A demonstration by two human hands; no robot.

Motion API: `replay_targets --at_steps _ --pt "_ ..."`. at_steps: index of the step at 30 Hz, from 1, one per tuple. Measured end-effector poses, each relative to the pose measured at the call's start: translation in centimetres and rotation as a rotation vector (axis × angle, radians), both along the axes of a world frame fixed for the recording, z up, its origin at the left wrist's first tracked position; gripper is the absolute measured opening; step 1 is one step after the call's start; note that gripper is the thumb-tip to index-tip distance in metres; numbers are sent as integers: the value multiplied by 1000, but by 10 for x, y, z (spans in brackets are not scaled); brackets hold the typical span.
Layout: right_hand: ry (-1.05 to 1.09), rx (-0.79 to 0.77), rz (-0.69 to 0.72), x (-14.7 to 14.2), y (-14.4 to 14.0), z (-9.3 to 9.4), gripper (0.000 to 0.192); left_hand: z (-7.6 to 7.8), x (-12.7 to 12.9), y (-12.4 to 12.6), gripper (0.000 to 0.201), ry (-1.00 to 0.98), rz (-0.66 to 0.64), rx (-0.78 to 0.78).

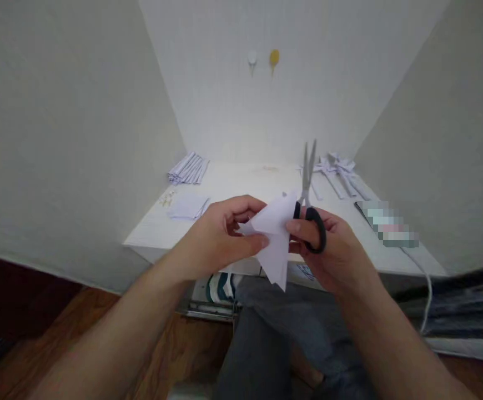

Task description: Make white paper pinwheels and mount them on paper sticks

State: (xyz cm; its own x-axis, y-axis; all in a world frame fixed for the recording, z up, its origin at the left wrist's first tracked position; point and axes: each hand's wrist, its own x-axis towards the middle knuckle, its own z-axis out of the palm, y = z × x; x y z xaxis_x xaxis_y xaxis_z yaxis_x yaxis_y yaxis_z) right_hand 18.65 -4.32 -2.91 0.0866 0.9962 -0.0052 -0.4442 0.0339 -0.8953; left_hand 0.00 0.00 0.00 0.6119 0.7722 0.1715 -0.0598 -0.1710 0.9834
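Left hand (222,241): narrow pinch on paper (271,221), held above the table's (241,180) front edge. Right hand (333,253): thumb on paper's other side, also holding scissors (305,194), 2 blades slightly apart.

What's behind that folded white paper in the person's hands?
Around the paper, the white table shows above and grey trousers below. Whatever lies directly behind is covered, perhaps including fingertips of the left hand and right hand.

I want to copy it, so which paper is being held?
The folded, pointed paper between the left hand and right hand, beside the scissors. The flat sheets, bundled strips and long-stemmed pieces lie on the table.
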Motion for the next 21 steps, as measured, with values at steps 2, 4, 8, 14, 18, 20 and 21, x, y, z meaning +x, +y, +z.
replay_targets --at_steps 2,4,8,14,18,20,21 --pt "-10 46 -11 0 -1 -1 23 -4 -2 -1 40 -24 -7 -42" --pt "-27 103 -61 0 -1 -3 21 -11 -1 -3 45 -85 15 -102" --pt "-83 248 -284 -1 1 -10 20 -35 13 -15 45 -310 153 -277" --pt "-177 320 -478 -5 -2 -18 24 -51 35 -33 31 -289 257 -211" --pt "-179 338 -493 -5 -4 -16 24 -44 33 -35 26 -258 253 -135" --pt "-169 349 -489 -5 -6 -14 24 -41 30 -34 26 -244 240 -131" --pt "-171 349 -476 -5 -7 -13 24 -39 29 -33 27 -234 234 -139"
